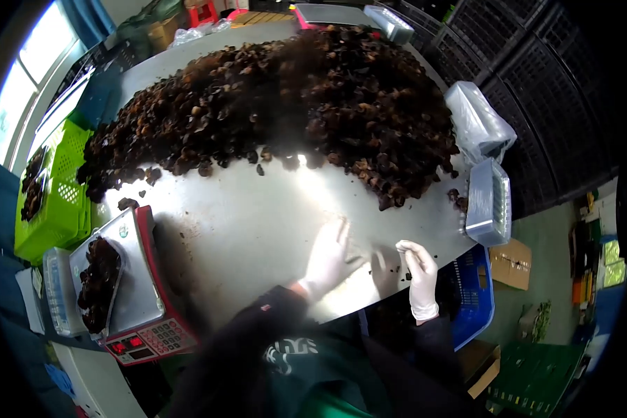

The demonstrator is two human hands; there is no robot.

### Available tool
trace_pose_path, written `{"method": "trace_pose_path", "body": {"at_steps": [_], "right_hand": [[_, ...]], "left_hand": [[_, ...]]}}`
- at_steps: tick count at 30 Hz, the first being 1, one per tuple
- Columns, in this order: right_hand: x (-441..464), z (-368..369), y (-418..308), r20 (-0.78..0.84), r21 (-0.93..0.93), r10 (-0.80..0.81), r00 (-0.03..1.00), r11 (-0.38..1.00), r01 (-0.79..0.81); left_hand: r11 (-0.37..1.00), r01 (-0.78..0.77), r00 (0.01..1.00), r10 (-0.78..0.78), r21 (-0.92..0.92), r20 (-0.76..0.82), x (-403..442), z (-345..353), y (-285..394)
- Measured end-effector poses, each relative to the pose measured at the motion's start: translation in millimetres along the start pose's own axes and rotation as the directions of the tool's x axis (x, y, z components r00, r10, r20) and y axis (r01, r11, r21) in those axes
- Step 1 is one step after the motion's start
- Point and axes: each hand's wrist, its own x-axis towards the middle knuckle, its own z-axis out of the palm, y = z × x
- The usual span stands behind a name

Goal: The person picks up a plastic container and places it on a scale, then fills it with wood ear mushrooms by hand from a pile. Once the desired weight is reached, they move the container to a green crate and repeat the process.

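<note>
My left hand [329,258], in a white glove, rests over the bare metal tabletop [258,230] with its fingers stretched out and nothing in it. Near the table's front edge, my right hand [421,280], also gloved, has its fingers bent and pressed together; whether something small is between them I cannot make out. A few dark crumbs [407,276] lie beside it. Beyond both hands spreads a large heap of dark brown, curled pieces that look like dried fungus [376,125].
At left, a red-framed digital scale [164,338] bears a clear tray of dark pieces [101,285]. Behind it stands a green basket [63,202]. Clear plastic boxes [489,202] line the right edge, above a blue crate [475,292]. Another scale [334,14] sits at the far end.
</note>
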Motion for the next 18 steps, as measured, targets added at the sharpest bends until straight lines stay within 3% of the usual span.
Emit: {"method": "trace_pose_path", "body": {"at_steps": [2,3,4,6,7,8,9,11,12,14,16,18], "right_hand": [[-16,-8,1,-0.179,0.05,-0.028,0.983,0.998,0.037],[-24,-9,3,-0.248,0.024,-0.037,0.968,0.999,0.044],[-32,-8,5,-0.314,-0.002,-0.044,0.948,0.999,0.046],[-50,3,15,-0.284,-0.193,-0.105,0.953,0.98,0.05],[-56,20,11,-0.22,-0.231,-0.127,0.967,0.97,0.075],[-59,44,3,-0.119,-0.089,-0.115,0.986,0.991,0.105],[-60,68,7,0.005,-0.258,-0.223,0.975,0.941,0.217],[-62,128,11,0.274,-0.223,-0.279,0.92,0.913,0.343],[-59,159,14,0.397,-0.186,-0.286,0.872,0.906,0.381],[-48,210,28,0.595,-0.486,-0.216,0.774,0.67,0.561],[-24,233,48,0.585,-0.665,-0.209,0.784,0.431,0.61],[-8,227,56,0.45,-0.705,-0.176,0.875,0.532,0.47]], "left_hand": [[0.984,-0.105,0.991,0.115,-0.142,0.064,2,20,28],[0.953,-0.084,0.986,0.12,-0.29,0.112,1,25,40],[0.949,-0.048,0.985,0.097,-0.312,0.143,2,28,42],[0.938,0.034,0.974,0.045,-0.345,0.22,7,11,38],[0.952,-0.059,0.996,0.076,-0.299,0.046,6,-13,27],[0.976,-0.123,0.986,0.099,-0.181,-0.138,6,-28,9],[0.969,0.079,0.975,-0.124,-0.234,-0.186,-2,-35,-21],[0.835,0.368,0.848,-0.482,-0.41,-0.222,-1,-76,-36],[0.42,0.501,0.651,-0.759,-0.757,0.01,-7,-88,-41],[0.642,0.608,0.682,-0.724,-0.468,-0.108,-20,-113,-52],[0.779,0.553,0.753,-0.619,-0.297,-0.224,-44,-109,-93],[0.878,0.477,0.833,-0.468,-0.048,-0.294,-54,-105,-105]]}}
